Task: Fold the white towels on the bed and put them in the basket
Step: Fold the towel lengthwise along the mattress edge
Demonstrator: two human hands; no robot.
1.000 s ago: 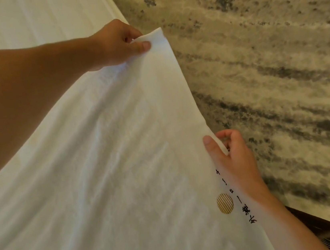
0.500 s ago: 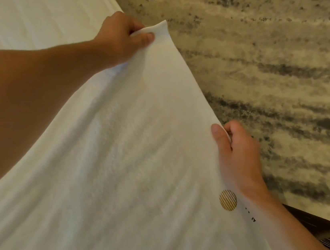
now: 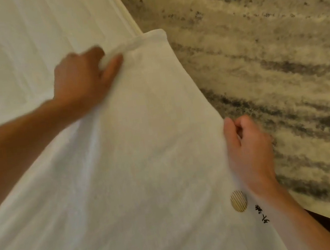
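Early fold step: my left hand (image 3: 82,81) pinches the far hem of the white towel (image 3: 143,159), my right hand (image 3: 247,151) grips its side edge over the bed (image 3: 33,37); next I probably need to bring hem to hem with the corners matched.

one towel (image 3: 144,169), two hands (image 3: 82,81) (image 3: 247,151), one bed (image 3: 22,38)

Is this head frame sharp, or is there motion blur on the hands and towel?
Head view: motion blur smears the left hand and right hand, both gripping the white cloth towel, whose weave looks soft; the round gold striped emblem is legible; lighting warm, no glare.
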